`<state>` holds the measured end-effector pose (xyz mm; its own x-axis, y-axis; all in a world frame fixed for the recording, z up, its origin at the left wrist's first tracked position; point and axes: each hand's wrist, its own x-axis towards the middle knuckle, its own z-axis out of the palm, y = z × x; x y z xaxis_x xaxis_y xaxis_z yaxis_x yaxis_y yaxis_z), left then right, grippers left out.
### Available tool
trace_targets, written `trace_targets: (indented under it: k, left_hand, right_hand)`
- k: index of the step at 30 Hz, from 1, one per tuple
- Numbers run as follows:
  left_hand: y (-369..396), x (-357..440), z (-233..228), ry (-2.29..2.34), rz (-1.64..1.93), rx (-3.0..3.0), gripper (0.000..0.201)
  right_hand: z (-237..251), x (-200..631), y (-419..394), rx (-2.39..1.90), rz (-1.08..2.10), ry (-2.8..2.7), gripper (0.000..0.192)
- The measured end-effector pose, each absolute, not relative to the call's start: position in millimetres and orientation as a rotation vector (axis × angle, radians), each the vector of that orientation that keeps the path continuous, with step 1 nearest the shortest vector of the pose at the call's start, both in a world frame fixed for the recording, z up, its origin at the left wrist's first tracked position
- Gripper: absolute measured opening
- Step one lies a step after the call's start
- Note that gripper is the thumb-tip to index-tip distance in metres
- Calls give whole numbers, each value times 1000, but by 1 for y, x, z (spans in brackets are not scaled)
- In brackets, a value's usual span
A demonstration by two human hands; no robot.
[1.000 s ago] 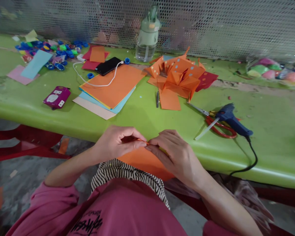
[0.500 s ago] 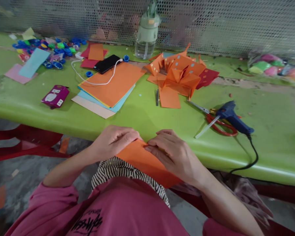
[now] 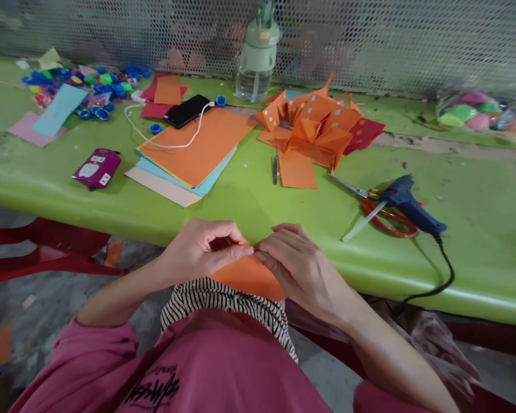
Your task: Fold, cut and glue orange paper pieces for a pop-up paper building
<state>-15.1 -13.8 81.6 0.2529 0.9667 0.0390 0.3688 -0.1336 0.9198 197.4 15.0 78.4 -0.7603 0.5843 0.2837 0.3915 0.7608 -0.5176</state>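
**A:** What are the hands doing?

**B:** Both pinch one orange sheet (image 3: pixel 247 275) at its top edge, just in front of the near rim of the green desk (image 3: pixel 284 212). The left hand (image 3: pixel 202 249) has thumb and fingers closed on the paper's edge; the right hand (image 3: pixel 303 264) grips the same edge from the other side. Their fingertips meet in the middle.

**A:** Where does the sheet lie?

**B:** Off the desk, over the person's lap, hanging down from the fingers toward a striped cloth (image 3: pixel 223 304). Its lower part is hidden behind that cloth and the right hand.

**A:** What's on the desk?

**B:** Right of the hands, red scissors (image 3: pixel 382 215) with a blue glue gun (image 3: pixel 408 203) lying across them, its cord running off the near edge. Farther back, a folded orange paper model (image 3: pixel 313 129) with a dark red piece (image 3: pixel 365 135) beside it, and a pen (image 3: pixel 275 170) just left of its lowest flap.

**A:** And to the left?

**B:** A paper stack (image 3: pixel 193 152), orange on top, with a phone (image 3: pixel 187 110) at its far corner and a white cable across it. A purple box (image 3: pixel 97 168) lies nearer the edge. Bottle caps (image 3: pixel 98 86) are scattered at the far left, and a bottle (image 3: pixel 258 54) stands by the mesh wall.
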Motion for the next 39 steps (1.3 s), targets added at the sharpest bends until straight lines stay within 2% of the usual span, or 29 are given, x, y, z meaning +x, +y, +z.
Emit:
trace_targets:
  k: [9,14,18,29,33,37,39]
  left_hand:
    - [-13,-18,78,1205,827,1741,22]
    - [-14,-23,84,1205,765,1758,33]
    - [-14,-20,84,1252,757,1810,24]
    - [-4,-32,86,1398,1027,1660,22]
    - [-6,-37,87,1365,1017,1895,11]
    - [-6,-35,92,1414,990,2449,27]
    - [-7,-29,95,1415,921,2661,21]
  right_hand:
    - [77,198,16,-719,584,-2516,18]
    - [77,199,17,-711,600,-2503,18]
    - [76,198,20,-728,592,-2491,21]
    - [72,212,23,-862,479,-2380,19]
    - [77,215,20,-860,439,-2379,16]
    - [80,212,18,-862,330,-2415,13]
    - [80,209,17,-866,246,-2440,12]
